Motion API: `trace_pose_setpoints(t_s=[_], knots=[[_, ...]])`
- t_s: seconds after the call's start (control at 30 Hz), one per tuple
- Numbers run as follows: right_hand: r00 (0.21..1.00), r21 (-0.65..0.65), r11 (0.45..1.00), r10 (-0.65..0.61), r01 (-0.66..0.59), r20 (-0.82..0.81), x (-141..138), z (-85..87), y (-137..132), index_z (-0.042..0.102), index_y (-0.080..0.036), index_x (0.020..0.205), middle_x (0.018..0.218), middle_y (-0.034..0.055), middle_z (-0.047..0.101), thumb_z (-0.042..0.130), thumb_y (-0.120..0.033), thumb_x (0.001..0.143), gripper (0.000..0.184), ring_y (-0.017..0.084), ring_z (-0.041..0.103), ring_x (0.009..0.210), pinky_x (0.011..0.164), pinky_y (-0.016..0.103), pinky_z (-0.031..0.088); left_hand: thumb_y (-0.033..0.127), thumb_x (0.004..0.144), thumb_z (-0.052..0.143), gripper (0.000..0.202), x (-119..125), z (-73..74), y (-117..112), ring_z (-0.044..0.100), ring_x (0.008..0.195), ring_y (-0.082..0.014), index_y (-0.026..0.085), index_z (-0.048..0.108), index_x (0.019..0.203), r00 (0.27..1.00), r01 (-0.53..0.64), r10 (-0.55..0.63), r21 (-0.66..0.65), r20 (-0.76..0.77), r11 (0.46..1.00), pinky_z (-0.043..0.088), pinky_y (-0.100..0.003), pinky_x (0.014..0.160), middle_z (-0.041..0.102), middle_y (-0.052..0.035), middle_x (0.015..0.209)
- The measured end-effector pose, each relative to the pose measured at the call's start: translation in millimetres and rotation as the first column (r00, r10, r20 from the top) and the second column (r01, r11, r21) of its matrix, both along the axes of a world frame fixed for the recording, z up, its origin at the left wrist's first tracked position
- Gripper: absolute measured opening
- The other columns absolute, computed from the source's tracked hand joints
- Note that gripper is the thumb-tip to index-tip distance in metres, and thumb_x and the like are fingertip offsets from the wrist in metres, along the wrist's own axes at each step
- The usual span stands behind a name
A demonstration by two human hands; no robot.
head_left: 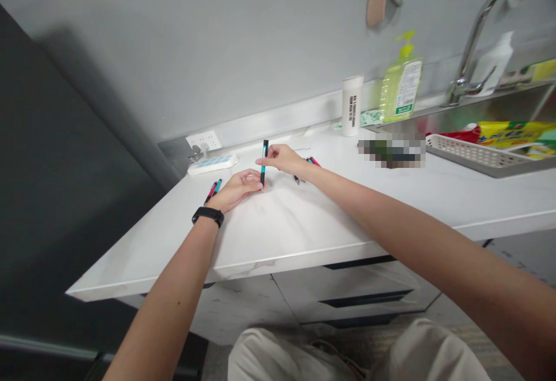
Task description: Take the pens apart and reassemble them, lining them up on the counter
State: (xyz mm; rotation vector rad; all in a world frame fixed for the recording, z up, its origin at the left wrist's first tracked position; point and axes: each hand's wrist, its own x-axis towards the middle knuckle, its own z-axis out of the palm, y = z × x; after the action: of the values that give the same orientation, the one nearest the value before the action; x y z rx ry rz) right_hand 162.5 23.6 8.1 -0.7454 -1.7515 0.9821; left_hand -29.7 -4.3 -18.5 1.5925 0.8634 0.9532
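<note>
A black and teal pen stands nearly upright above the white countertop. My right hand pinches its upper part between thumb and fingertips. Lower down, my left hand closes its thumb and fingers round the pen's bottom end, near the tip. Beside the left wrist, which wears a black band, lie a red and black pen and a teal and black pen. More pens lie behind my right wrist, partly hidden by it. A small dark piece rests below that wrist.
A white power strip lies by the wall socket. To the right stand a white bottle, a yellow-green pump bottle and a faucet over the sink. A perforated tray sits at the sink's edge, near a blurred-out item.
</note>
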Motion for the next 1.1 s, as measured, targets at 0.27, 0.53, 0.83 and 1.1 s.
trace_pose_setpoints(t_s=[0.27,0.53,0.83,1.1], knots=[[0.998,-0.037,0.998,0.047,-0.045,0.038,-0.5,0.7,-6.4,0.049,-0.016,0.065,0.056,-0.0060,0.042,0.071,-0.039,0.069,0.031,0.007,0.037,0.050,0.048,0.020,0.030,0.023,0.059,0.081,0.039,-1.9,-3.0,2.9,0.065,0.072,-0.0132,0.015,0.060,0.090,1.000,-0.014,0.014,0.015,-0.001,1.000,0.048,-0.030,0.080,0.066,-0.0004,0.075],[0.993,-0.057,0.994,0.096,-0.092,0.066,-1.2,1.6,-7.5,0.051,-0.014,0.063,0.053,-0.0068,0.042,0.070,-0.035,0.071,0.029,0.004,0.033,0.046,0.044,0.019,0.026,0.022,0.059,0.081,0.040,-0.7,0.0,1.5,0.066,0.074,-0.0146,0.014,0.058,0.090,0.999,-0.006,0.007,-0.048,0.038,0.999,0.050,-0.029,0.077,0.070,-0.0044,0.083],[0.974,-0.036,0.975,0.222,-0.220,0.041,0.5,-2.8,-3.6,0.052,-0.013,0.062,0.052,-0.0055,0.044,0.067,-0.038,0.074,0.032,0.005,0.040,0.049,0.045,0.016,0.030,0.019,0.062,0.079,0.036,0.7,1.1,0.5,0.067,0.074,-0.0132,0.015,0.056,0.089,0.999,0.017,-0.016,-0.020,0.041,1.000,0.049,-0.025,0.074,0.071,-0.0041,0.083],[0.994,-0.135,0.987,0.097,-0.089,0.051,-2.9,0.8,-8.6,0.054,-0.013,0.065,0.047,-0.0061,0.046,0.068,-0.035,0.077,0.029,0.003,0.037,0.041,0.041,0.016,0.027,0.023,0.061,0.079,0.040,0.5,2.7,0.1,0.068,0.072,-0.0156,0.018,0.047,0.085,0.999,-0.037,0.036,0.064,0.016,0.997,0.049,-0.026,0.072,0.071,-0.0020,0.073]])
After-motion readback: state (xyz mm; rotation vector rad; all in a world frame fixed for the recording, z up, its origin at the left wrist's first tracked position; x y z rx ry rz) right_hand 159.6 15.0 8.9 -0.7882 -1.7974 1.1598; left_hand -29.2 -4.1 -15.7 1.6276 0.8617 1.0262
